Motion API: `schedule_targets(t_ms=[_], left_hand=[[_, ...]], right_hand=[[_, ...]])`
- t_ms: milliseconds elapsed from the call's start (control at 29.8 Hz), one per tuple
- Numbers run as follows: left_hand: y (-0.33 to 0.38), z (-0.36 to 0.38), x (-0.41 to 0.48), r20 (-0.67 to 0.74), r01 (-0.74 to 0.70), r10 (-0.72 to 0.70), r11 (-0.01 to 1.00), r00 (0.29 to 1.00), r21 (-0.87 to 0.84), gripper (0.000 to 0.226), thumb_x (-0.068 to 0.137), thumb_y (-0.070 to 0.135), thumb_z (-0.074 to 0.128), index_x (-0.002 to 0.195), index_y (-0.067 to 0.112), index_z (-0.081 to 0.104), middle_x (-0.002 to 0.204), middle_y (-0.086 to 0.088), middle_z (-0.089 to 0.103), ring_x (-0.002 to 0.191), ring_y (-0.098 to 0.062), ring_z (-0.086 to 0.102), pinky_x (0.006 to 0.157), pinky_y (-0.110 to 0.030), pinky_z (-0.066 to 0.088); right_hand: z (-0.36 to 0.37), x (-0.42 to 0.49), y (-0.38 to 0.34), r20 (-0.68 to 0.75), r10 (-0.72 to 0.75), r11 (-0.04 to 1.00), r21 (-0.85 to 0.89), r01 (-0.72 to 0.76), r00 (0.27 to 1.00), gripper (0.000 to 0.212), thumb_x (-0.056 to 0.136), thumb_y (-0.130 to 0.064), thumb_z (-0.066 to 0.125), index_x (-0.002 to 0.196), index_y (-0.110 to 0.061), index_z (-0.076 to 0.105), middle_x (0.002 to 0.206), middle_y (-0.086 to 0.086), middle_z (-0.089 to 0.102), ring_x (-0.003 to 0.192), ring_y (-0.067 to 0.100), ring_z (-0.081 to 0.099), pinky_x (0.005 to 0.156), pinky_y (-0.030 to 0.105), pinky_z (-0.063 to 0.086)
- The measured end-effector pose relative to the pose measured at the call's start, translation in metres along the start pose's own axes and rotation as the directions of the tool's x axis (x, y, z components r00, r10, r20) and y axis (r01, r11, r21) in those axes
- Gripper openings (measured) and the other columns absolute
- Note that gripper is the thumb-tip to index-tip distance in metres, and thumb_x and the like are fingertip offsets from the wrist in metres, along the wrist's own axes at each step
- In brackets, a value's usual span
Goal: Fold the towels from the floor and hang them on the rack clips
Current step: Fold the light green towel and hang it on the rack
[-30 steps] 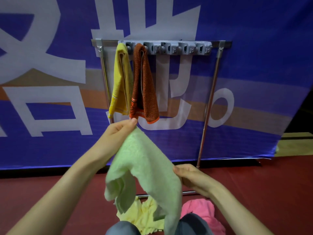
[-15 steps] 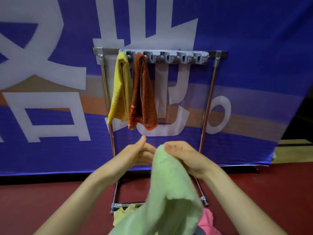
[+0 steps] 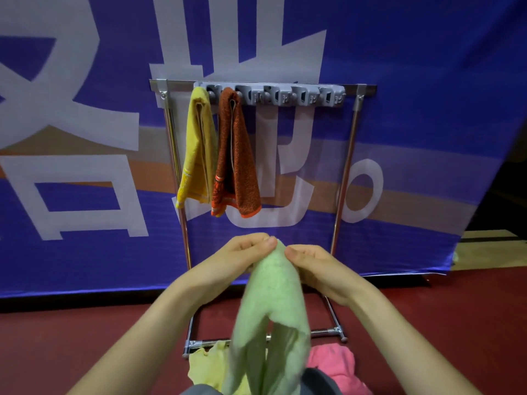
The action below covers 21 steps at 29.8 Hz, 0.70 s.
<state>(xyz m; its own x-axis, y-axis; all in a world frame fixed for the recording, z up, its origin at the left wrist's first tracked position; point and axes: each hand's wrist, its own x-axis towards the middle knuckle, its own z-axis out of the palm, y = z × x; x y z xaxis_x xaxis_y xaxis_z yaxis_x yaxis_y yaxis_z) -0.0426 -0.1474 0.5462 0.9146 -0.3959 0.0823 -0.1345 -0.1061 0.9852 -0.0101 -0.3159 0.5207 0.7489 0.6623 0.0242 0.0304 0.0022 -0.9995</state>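
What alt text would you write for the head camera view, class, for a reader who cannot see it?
Two bare hands, left hand and right hand, pinch the top of a folded green towel before a metal rack. A yellow towel and a rust towel hang from its clips; pale yellow and pink towels lie on the floor.

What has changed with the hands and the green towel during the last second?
The right hand came up from low on the green towel to meet the left hand at its top; both now pinch the top together, so the towel hangs doubled. The yellow towel and orange towel stay clipped on the rack; the pink towel stays on the floor.
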Motion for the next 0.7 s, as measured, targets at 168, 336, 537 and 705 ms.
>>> schedule_targets(t_ms=[168, 336, 537, 705], left_hand=[[0.017, -0.001, 0.025, -0.157, -0.004, -0.014, 0.993, 0.988, -0.117, 0.027, 0.093, 0.025, 0.038, 0.086, 0.013, 0.061, 0.092, -0.014, 0.06, 0.088, -0.023, 0.056, 0.076, -0.028, 0.043], [0.037, -0.005, 0.06, -0.167, -0.022, -0.008, 0.984, 0.986, -0.176, 0.029, 0.093, 0.031, 0.039, 0.083, 0.017, 0.062, 0.08, 0.0, 0.065, 0.077, -0.012, 0.061, 0.073, -0.024, 0.046], [0.053, -0.026, 0.113, -0.111, -0.008, -0.004, 0.994, 0.994, -0.106, 0.03, 0.093, 0.032, 0.04, 0.089, 0.015, 0.064, 0.077, 0.004, 0.069, 0.072, -0.007, 0.066, 0.061, -0.015, 0.05], [0.06, -0.055, 0.162, -0.149, -0.018, 0.014, 1.0, 0.989, -0.022, 0.031, 0.092, 0.029, 0.044, 0.094, 0.004, 0.062, 0.075, -0.012, 0.061, 0.07, -0.019, 0.057, 0.059, -0.02, 0.042]], right_hand=[[-0.013, 0.009, -0.019, -0.167, -0.044, 0.996, 0.068, 0.056, 0.985, 0.02, 0.09, -0.024, 0.046, 0.09, -0.016, 0.064, 0.072, -0.006, 0.069, 0.069, 0.008, 0.061, 0.063, 0.019, 0.046], [-0.034, 0.031, -0.044, -0.245, -0.072, 0.987, 0.12, 0.104, 0.967, 0.024, 0.09, -0.028, 0.045, 0.096, -0.018, 0.066, 0.083, -0.002, 0.073, 0.081, 0.01, 0.067, 0.074, 0.023, 0.053], [-0.074, 0.065, -0.069, -0.332, -0.132, 0.969, 0.155, 0.191, 0.934, 0.022, 0.09, -0.021, 0.047, 0.093, -0.014, 0.068, 0.086, 0.002, 0.074, 0.084, 0.013, 0.068, 0.075, 0.023, 0.055], [-0.114, 0.103, -0.076, -0.397, -0.138, 0.972, 0.121, 0.201, 0.907, 0.021, 0.088, -0.019, 0.05, 0.088, -0.009, 0.069, 0.08, 0.007, 0.074, 0.078, 0.018, 0.068, 0.074, 0.03, 0.054]])
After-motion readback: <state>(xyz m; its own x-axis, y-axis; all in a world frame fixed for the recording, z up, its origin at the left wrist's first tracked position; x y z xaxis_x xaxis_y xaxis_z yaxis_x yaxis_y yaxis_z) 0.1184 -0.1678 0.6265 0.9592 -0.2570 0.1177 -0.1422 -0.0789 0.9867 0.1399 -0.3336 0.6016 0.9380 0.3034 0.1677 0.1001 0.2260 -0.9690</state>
